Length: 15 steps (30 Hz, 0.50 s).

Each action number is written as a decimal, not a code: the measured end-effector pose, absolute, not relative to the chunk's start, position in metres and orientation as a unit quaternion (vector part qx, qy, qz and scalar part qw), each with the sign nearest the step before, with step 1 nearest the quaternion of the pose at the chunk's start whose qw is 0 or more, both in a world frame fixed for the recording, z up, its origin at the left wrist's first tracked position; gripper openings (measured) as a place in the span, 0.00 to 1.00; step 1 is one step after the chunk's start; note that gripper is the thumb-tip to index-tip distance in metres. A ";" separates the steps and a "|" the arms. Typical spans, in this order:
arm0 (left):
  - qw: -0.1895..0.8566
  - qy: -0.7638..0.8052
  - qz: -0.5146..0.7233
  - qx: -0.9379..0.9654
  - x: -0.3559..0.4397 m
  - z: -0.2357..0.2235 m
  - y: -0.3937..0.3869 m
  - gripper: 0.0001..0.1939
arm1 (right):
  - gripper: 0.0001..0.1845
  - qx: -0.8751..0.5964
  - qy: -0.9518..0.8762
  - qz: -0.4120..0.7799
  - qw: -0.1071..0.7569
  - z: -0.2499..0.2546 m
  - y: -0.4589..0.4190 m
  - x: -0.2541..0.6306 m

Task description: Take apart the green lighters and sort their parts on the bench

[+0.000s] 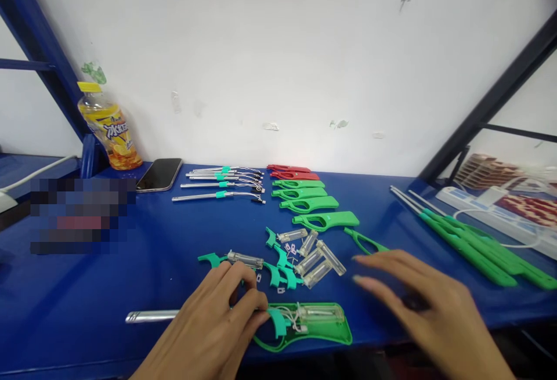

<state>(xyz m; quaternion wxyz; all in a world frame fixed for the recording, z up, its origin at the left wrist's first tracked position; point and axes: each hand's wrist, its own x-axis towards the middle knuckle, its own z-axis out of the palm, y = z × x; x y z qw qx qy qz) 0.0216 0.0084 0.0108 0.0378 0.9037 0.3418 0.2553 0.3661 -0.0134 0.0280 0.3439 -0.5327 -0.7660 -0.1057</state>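
Observation:
A half-built green lighter shell (324, 333) with a clear fuel cell inside and a metal tube (150, 315) sticking out to the left lies at the front of the blue table (130, 275). My left hand (217, 325) rests on the tube where it joins the shell, fingers curled and pressing it down. My right hand (424, 304) hovers, blurred, to the right with fingers stretched out, holding nothing, its fingertips near a loose green handle half (364, 242). Clear fuel cells (315, 258) and teal triggers (281, 267) lie just beyond my hands.
Metal tubes with wires (221, 184) and rows of green (311, 203) and red handle shells (289, 172) lie mid-table. Finished green lighters (474, 249) sit at right beside a white power strip (491, 212). A phone (159, 174) and a drink bottle (108, 125) stand back left.

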 end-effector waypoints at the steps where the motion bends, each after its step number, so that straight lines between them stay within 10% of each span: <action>1: 0.035 0.338 0.256 0.905 0.022 0.010 0.009 0.13 | 0.20 -0.502 -0.794 -0.073 0.335 0.030 -0.018 0.355; 15: -0.087 0.369 0.332 0.864 0.001 0.008 0.005 0.16 | 0.18 -0.458 -0.847 0.011 0.270 0.009 -0.027 0.315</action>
